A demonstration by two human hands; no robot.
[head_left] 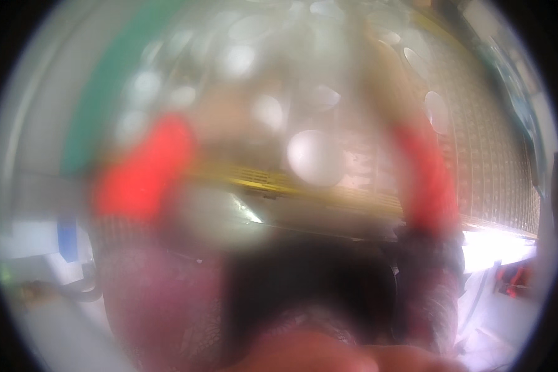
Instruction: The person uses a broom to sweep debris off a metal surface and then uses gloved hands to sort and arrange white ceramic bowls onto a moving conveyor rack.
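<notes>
Pale round spots and haze blur most of the head view. My left hand [225, 111] reaches in above a red cuff [144, 172], over a wide ribbed surface [488, 139]. Its fingers are lost in the blur. On the other side my right arm, in another red cuff [425, 172], stretches towards the far side of that surface. My right hand [383, 69] is smeared too, and whether it holds anything cannot be made out. A yellow slotted strip [260, 179] runs along the surface's near edge, between the two forearms.
A green curved band [104, 88] borders the left side. Lower left are a blue strip [67, 239] and a dark curved object [86, 286]. Bright light [497, 251] glares at right, above a small red-and-black object [514, 279]. A dark shape [311, 279] lies close below.
</notes>
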